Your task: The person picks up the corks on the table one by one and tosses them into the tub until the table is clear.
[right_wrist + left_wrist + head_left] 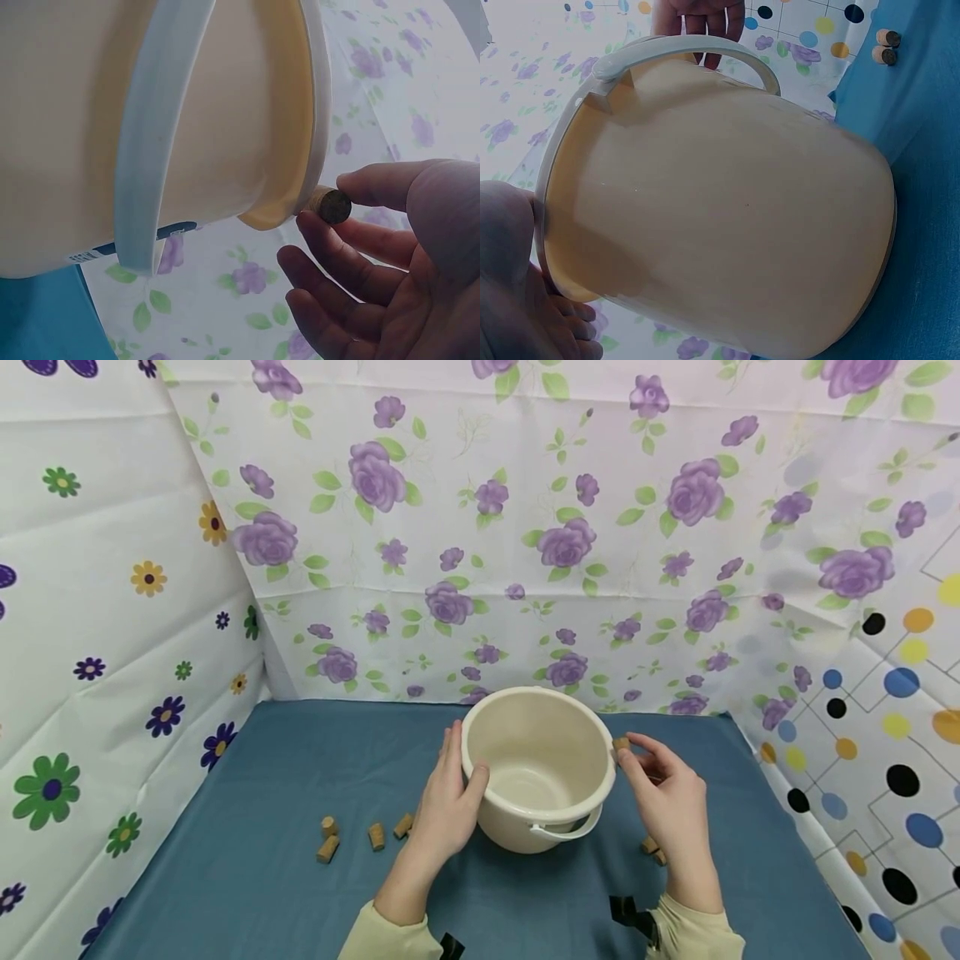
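Note:
A cream bucket [517, 831] stands tilted above the blue cloth, its mouth toward the head camera and its handle hanging at the front. No corks show in its visible interior. My left hand [448, 802] grips the left side of the rim, thumb over the edge and fingers along the outer wall. Between thumb and index finger, my right hand [671, 793] pinches a small cork [331, 205] with a dark end, right beside the rim. The other fingers of that hand are loosely bent, as the right wrist view shows.
Left of the bucket, several corks [377, 837] lie scattered on the blue cloth [262, 777]. Two more corks [651, 845] are near my right wrist. Flowered sheets [450, 527] hang behind and at the left, and a dotted sheet [900, 760] on the right.

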A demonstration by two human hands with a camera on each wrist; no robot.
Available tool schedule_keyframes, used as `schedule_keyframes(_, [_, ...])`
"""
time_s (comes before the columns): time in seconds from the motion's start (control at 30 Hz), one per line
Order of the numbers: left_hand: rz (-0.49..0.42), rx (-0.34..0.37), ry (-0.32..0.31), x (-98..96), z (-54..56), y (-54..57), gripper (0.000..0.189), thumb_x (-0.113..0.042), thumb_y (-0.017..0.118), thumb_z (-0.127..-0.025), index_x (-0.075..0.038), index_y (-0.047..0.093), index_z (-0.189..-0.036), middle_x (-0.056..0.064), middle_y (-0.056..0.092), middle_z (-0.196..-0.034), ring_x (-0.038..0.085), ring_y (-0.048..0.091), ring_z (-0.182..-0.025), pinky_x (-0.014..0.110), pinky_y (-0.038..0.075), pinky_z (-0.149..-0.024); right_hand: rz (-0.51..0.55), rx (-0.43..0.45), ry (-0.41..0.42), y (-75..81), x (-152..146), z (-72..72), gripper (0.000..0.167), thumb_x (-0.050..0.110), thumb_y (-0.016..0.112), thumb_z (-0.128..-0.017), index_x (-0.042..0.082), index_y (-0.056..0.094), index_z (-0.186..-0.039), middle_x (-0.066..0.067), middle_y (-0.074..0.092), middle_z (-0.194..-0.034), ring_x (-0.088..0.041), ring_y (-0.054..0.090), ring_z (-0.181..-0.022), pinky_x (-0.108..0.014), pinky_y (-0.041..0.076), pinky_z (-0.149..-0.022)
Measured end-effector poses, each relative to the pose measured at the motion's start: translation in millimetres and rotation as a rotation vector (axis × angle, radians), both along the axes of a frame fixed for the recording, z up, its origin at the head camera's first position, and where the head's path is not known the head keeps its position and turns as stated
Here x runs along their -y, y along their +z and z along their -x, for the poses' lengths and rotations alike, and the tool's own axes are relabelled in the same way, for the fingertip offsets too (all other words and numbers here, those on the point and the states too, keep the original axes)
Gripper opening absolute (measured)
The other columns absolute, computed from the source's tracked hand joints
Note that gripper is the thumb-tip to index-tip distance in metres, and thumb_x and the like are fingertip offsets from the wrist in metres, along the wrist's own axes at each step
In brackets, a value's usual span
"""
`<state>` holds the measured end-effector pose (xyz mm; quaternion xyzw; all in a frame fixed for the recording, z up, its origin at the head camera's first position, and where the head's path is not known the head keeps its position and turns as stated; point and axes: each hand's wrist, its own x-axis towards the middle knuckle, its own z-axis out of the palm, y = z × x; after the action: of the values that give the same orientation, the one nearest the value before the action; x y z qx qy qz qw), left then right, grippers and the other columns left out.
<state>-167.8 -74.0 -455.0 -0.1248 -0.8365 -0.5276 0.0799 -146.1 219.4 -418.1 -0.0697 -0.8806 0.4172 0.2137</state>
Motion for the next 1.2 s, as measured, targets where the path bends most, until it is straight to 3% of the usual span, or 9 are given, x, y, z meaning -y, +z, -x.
schedule_keyframes(0.43, [-0.003, 0.005, 0.007, -0.9, -0.7, -1.7, 0.075, -0.046, 0.046, -0.114, -0.018, 0.010, -0.174, 0.004, 0.010, -0.178, 0.022, 0.011, -0.163, 0.059, 0.021, -0.126, 0.032, -0.078, 0.008, 4.8, 10, -0.7, 0.040, 0.041, 0.069, -0.106, 0.021, 0.074, -0.140, -0.006, 0.079, -0.101, -0.022, 0.074, -0.093, -0.007, 0.048, -0.078])
schedule_keyframes(0.7, [-0.004, 0.005, -0.002, -0.1, -0.5, -2.1, 0.075, -0.046, 0.045, -0.114, -0.019, 0.009, -0.174, 0.005, 0.008, -0.178, 0.023, 0.010, -0.163, 0.059, 0.021, -0.126, 0.004, -0.101, 0.012, 6.0, 17, -1.7, 0.040, 0.041, 0.069, -0.106, 0.021, 0.074, -0.140, -0.006, 0.079, -0.106, -0.021, 0.073, -0.095, -0.011, 0.050, -0.075])
schedule_keyframes(0.87, [-0.010, -0.004, -0.009, 0.5, 0.5, -1.2, 0.075, -0.046, 0.045, -0.114, -0.018, 0.009, -0.174, 0.005, 0.007, -0.178, 0.023, 0.010, -0.163, 0.059, 0.022, -0.126, -0.005, -0.137, 0.020, 7.2, 21, -2.6, 0.038, 0.039, 0.070, -0.106, 0.023, 0.074, -0.139, -0.007, 0.079, -0.106, -0.024, 0.075, -0.086, -0.016, 0.053, -0.070])
schedule_keyframes(1.2, [-0.011, -0.001, -0.007, -0.3, 0.2, -0.8, 0.075, -0.047, 0.045, -0.114, -0.018, 0.009, -0.174, 0.006, 0.008, -0.178, 0.024, 0.011, -0.163, 0.060, 0.022, -0.126, 0.014, -0.235, 0.103, 7.4, 32, -1.6, 0.035, 0.028, 0.074, -0.105, 0.018, 0.075, -0.138, -0.004, 0.079, -0.103, -0.021, 0.075, -0.089, -0.009, 0.053, -0.074])
